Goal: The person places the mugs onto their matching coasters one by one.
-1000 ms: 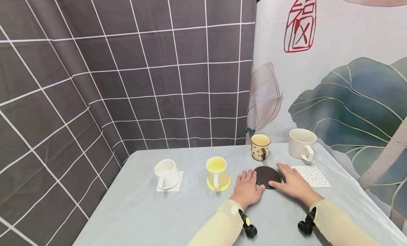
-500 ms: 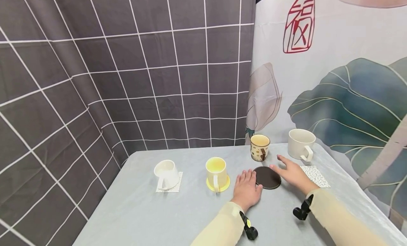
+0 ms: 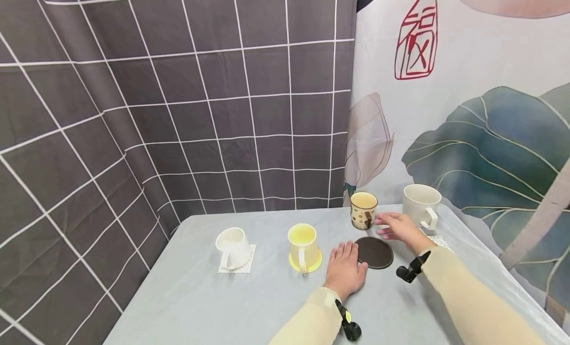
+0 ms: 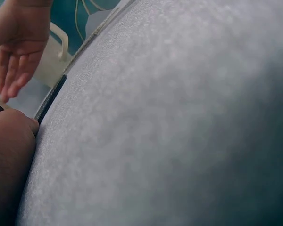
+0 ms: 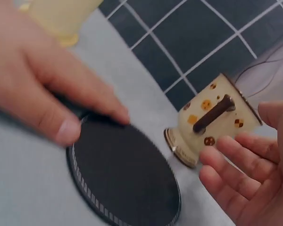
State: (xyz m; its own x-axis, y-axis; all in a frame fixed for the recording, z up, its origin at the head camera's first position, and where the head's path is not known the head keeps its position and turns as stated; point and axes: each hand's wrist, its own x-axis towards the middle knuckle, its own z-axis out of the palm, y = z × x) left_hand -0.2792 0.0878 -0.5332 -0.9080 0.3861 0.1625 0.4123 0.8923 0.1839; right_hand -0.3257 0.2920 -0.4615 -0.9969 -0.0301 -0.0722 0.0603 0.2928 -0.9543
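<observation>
A dark round coaster lies on the table, and my left hand rests flat at its left edge, fingers straight. My right hand is raised behind and right of the coaster, fingers extended and holding nothing. Just left of its fingertips stands a patterned cream mug with a brown handle. In the right wrist view the open palm is beside the patterned mug, with the left thumb and fingers at the rim of the coaster. The left wrist view shows the right hand hanging with its fingers spread.
A large white mug stands behind the right hand, with a patterned square coaster partly hidden by that arm. Further left are a yellow mug on a yellow coaster and a white mug on a square coaster.
My right hand has lifted off the coaster's right side and moved back and left, close to the patterned mug. The left hand has stayed at the coaster's edge.
</observation>
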